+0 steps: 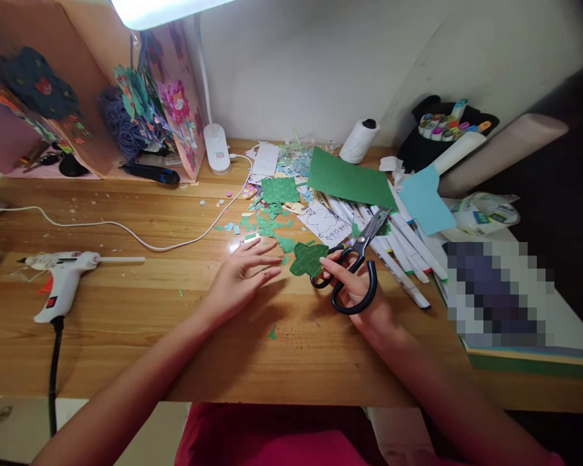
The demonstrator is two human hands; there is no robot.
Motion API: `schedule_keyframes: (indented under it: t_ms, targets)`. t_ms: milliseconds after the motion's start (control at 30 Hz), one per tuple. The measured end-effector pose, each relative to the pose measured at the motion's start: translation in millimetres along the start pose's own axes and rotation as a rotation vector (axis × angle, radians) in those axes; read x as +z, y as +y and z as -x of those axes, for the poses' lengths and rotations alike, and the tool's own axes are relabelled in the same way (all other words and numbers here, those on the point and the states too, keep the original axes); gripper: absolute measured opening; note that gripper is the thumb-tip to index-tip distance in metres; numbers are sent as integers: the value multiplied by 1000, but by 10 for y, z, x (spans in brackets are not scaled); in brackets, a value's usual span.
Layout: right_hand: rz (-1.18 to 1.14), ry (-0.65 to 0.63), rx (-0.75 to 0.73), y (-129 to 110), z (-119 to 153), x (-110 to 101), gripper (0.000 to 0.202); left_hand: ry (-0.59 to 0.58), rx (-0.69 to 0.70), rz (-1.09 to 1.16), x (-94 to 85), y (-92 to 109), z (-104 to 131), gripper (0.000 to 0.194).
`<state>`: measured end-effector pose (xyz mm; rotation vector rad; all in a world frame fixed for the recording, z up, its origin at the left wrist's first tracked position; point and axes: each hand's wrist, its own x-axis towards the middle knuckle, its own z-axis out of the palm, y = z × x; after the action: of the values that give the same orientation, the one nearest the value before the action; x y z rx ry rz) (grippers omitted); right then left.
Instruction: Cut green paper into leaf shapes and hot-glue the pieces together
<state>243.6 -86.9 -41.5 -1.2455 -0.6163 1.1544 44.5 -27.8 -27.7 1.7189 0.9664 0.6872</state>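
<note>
My right hand [362, 294] has black-handled scissors [364, 239] hooked on its fingers, blades pointing up and away. Between its thumb and fingertip it pinches a dark green paper flower cutout [307, 259] with rounded lobes and a woven-looking surface. To the left, my left hand [243, 275] hovers over or rests on the wood, fingers apart and nothing in them; which of the two I cannot tell. Green paper scraps [269, 223] lie just beyond it. Behind the scissors are a paper with a drawn flower outline [324, 222] and a green sheet [350, 180].
A hot glue gun [70, 275] lies at the left, its black cord hanging over the edge. A white cable [155, 248] crosses the wooden table [199, 369]. Several markers [403, 278] lie to the right, near a notebook stack [529, 353]. A lamp base [217, 149] stands at the back.
</note>
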Motion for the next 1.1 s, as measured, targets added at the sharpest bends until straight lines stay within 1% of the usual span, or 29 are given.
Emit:
schedule_keyframes:
  t_ms: [100, 167, 233, 267, 367, 433, 567, 700, 833, 967, 1100]
  targets:
    - [-3, -33, 10, 15, 14, 26, 18, 20, 36, -150, 23, 45, 9, 34]
    - [1, -56, 25, 17, 34, 53, 18, 39, 46, -173, 64, 69, 18, 32]
    - [11, -75, 42, 19, 53, 77, 18, 40, 57, -166, 115, 85, 25, 22]
    - [15, -82, 50, 21, 60, 85, 18, 40, 59, -154, 138, 90, 26, 21]
    - [47, -120, 56, 27, 70, 97, 19, 57, 43, -88, 185, 85, 22, 32]
    - [97, -151, 52, 26, 76, 103, 22, 88, 7, -18, 198, 73, 18, 34]
    - [232, -133, 60, 2, 113, 134, 31, 114, -37, 91, 223, 54, 26, 36]
    - [341, -125, 15, -18, 149, 159, 29, 114, 8, 61, 251, 62, 54, 33]
    - [359, -151, -34, -31, 147, 152, 26, 154, 66, -18, 246, 89, 72, 30]
    - [344, -200, -32, -56, 140, 143, 23, 181, 77, -48, 235, 90, 71, 29]
    - [330, -185, -19, -80, 138, 141, 25, 199, 64, -43, 218, 72, 65, 32]
